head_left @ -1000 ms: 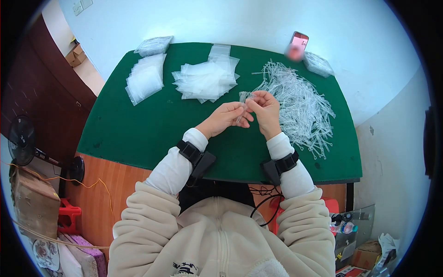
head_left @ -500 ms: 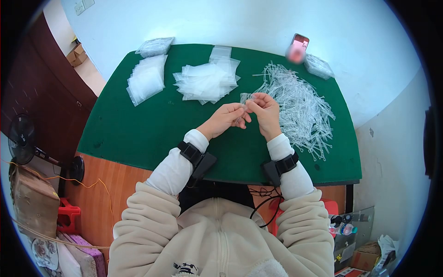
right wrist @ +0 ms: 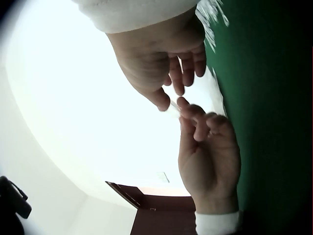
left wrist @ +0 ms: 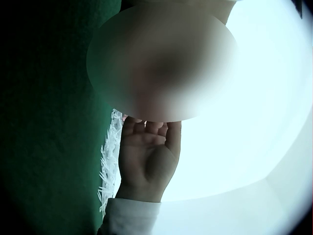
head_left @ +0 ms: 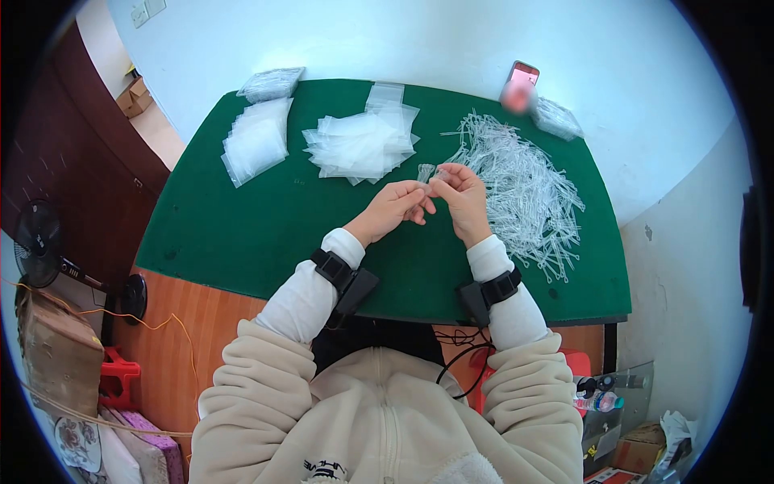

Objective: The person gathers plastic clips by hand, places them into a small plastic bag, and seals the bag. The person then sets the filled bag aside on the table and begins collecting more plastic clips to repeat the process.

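In the head view a small bunch of clear plastic pieces point(head_left: 426, 172) stands up from the left hand point(head_left: 393, 208), whose thumb and fingers pinch it. Close against it, the right hand point(head_left: 465, 202) has its thumb and forefinger together at the bunch, pinching a clear piece. The right wrist view shows both hands fingertip to fingertip, the left hand point(right wrist: 210, 156) below and the right hand point(right wrist: 161, 58) above. A large loose heap of clear looped pieces point(head_left: 524, 194) lies to the right. Blur covers much of the left wrist view, where the right hand point(left wrist: 149, 159) shows.
On the green table point(head_left: 218, 226) lie a spread of clear bags point(head_left: 359, 141), a fanned stack of bags point(head_left: 256, 141) and a filled packet point(head_left: 272, 83) behind it. At the back right are a phone point(head_left: 524, 74) and another filled packet point(head_left: 556, 118).
The right fingertips have shifted slightly about the bunch, and the left fingers have moved a little. Both hands stay together in nearly the same place.
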A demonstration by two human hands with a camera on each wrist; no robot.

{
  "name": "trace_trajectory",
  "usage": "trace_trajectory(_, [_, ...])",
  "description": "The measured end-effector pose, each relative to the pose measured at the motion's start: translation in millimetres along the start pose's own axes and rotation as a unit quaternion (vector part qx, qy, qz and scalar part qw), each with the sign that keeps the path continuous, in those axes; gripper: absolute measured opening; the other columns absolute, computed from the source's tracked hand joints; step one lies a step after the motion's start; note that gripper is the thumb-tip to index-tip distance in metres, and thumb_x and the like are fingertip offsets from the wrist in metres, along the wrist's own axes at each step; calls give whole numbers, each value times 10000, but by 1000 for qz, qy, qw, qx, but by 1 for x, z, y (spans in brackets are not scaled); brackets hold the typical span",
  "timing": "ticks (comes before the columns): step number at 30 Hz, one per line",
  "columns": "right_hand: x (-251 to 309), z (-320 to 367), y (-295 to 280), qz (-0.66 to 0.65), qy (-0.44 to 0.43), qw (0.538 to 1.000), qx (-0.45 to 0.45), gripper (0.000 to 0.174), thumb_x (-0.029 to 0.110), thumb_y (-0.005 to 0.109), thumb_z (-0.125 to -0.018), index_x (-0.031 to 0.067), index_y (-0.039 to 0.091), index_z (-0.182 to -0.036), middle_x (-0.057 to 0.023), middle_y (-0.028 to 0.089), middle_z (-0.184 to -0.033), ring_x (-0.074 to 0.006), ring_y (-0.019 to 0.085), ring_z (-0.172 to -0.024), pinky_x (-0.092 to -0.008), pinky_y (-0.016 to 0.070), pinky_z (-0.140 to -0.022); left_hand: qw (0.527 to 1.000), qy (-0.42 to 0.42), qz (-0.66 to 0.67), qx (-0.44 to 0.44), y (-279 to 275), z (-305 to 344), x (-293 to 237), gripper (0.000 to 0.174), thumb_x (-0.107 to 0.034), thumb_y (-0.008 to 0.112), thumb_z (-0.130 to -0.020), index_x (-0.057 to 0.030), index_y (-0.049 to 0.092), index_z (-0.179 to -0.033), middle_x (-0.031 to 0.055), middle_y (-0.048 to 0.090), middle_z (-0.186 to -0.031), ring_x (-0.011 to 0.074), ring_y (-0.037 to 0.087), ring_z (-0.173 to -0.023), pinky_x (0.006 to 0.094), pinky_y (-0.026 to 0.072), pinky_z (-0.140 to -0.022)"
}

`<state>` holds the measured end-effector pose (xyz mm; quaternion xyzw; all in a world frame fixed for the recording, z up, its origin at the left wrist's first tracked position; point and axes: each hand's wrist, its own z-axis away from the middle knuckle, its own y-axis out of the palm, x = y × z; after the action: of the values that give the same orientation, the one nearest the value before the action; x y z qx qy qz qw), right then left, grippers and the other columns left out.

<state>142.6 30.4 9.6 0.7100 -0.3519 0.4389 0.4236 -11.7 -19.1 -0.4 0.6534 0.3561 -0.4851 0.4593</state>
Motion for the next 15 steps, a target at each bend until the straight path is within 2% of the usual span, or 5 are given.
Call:
trace_trajectory(5, [23,-5,-27,255,-50,964,53,268,59,670,-719,29,571,-966,-26,609,-792,-125,591,-744,-258,470,-671,999,17,16,-38,-6,-2,1,258,-194,417,-946,-8,527,-1087,36,574,-868,72,514,-674,221,462,-672])
trace_trajectory(6, [26,-4,-39,390,-78,914,83,282,73,682,-688,42,584,-950,-34,612,-794,-150,592,-749,-279,472,-677,998,21,15,-63,-6,-3,2,259,-195,418,-946,-9,527,-1089,37,576,-869,71,515,-670,222,464,-670])
trace_trajectory(8, [30,-3,-53,629,-128,755,136,309,100,706,-625,67,611,-917,-51,618,-798,-199,595,-759,-322,475,-688,993,29,14,-115,-8,-3,1,262,-199,420,-946,-10,529,-1092,39,580,-870,68,517,-662,223,466,-666])
trace_trajectory(13, [33,-7,-68,657,-10,734,173,255,127,710,-570,87,642,-813,-73,623,-800,-261,588,-763,-361,472,-710,986,36,14,-164,-9,-3,1,262,-202,422,-947,-12,531,-1090,45,589,-878,68,526,-658,226,471,-664])
trace_trajectory(15, [30,-11,-72,666,14,737,115,193,118,706,-582,94,648,-764,-69,625,-777,-258,589,-777,-357,471,-709,987,36,19,-155,-11,-3,1,262,-203,423,-946,-11,531,-1089,48,593,-884,71,533,-665,226,473,-667])
